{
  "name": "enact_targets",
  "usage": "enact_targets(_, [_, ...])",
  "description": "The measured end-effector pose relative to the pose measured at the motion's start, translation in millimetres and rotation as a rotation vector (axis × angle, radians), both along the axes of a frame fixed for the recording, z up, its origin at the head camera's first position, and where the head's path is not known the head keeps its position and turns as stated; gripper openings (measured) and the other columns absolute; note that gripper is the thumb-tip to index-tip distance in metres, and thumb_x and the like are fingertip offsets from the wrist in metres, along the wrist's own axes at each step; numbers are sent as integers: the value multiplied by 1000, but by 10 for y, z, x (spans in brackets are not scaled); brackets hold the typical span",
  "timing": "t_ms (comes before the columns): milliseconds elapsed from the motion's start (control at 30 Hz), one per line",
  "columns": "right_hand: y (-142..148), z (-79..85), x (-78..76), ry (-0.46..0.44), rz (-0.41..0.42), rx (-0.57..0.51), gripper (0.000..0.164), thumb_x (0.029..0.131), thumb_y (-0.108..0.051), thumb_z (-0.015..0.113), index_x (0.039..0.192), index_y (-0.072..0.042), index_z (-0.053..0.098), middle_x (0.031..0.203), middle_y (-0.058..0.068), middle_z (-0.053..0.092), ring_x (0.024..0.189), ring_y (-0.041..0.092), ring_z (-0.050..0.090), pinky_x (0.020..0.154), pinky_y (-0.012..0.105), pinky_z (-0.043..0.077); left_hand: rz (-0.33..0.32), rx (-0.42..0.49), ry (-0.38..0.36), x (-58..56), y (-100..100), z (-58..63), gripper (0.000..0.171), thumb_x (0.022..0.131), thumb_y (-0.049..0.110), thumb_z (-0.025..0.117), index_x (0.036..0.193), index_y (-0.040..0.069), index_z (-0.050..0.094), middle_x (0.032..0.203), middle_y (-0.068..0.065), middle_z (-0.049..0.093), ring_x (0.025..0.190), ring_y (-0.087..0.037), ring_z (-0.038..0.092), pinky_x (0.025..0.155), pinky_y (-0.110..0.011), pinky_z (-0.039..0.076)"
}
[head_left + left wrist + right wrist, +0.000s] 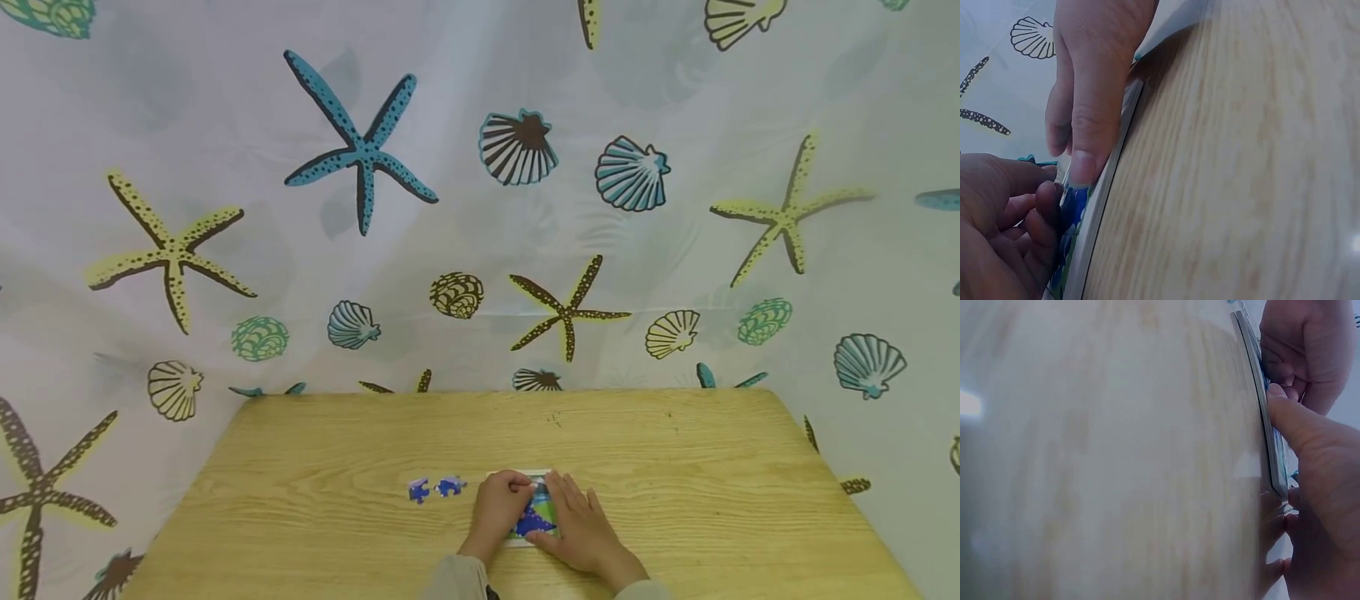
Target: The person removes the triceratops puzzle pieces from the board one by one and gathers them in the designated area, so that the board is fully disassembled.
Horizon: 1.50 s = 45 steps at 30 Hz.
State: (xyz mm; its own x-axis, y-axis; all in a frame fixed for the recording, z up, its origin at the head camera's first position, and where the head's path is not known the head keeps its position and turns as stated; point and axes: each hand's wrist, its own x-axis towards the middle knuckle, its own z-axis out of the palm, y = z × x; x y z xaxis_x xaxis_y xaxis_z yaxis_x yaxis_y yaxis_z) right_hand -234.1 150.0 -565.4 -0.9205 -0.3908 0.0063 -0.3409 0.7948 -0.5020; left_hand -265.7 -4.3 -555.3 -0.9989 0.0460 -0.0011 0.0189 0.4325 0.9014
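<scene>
A small jigsaw puzzle board [534, 525] with a blue and green picture and a pale rim lies on the table. My left hand [498, 507] is over its left side, fingers curled, thumb and forefinger pinching a small puzzle piece [533, 485] near the upper part; the fingers mostly hide it. My right hand [583, 529] rests along the board's right side with fingers extended, its thumb [1088, 165] touching the lower edge. Left of the board lie two loose puzzle pieces, one blue piece [419, 491] and one blue and lilac piece [451, 486].
The wooden table [315, 467] spreads around the board on all sides. Behind it and at both sides hangs a pale curtain [465, 233] printed with starfish and shells.
</scene>
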Motion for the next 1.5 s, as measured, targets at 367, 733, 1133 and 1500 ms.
enact_targets(367, [-19, 42, 17, -5, 1, -10, 90, 88, -56, 55, 148, 1, 19, 153, 18, 21, 140, 37, 17, 107, 62, 13, 114, -195, 12, -20, 135, -2, 19, 79, 15, 73, 92, 3, 70, 80, -3, 68, 71, -18, 64, 66, -36, 50])
enact_targets(733, [-10, 26, 12, 8, 7, -17, 89, 88, -56, 55, 148, 1, 20, 153, 19, 20, 140, 38, 17, 106, 63, 12, 129, -104, -26, 28, 192, 58, 29, 80, 18, 72, 99, -4, 70, 93, -14, 71, 93, -34, 65, 80, -47, 49])
enact_targets(1133, [6, 8, 11, -2, -5, -6, 90, 88, -56, 55, 149, 0, 19, 154, 17, 19, 141, 37, 16, 107, 61, 11, 83, 35, -54, -2, 131, -20, 27, 81, 13, 72, 99, -5, 69, 85, -10, 69, 86, -26, 64, 80, -44, 49])
enact_targets(1500, [-9, 28, 13, -22, -14, -10, 92, 88, -57, 55, 149, 0, 17, 154, 17, 19, 141, 35, 16, 108, 61, 10, 96, 30, -108, -23, 139, 16, 14, 81, 13, 71, 89, 1, 71, 77, -4, 67, 73, -16, 60, 71, -36, 48])
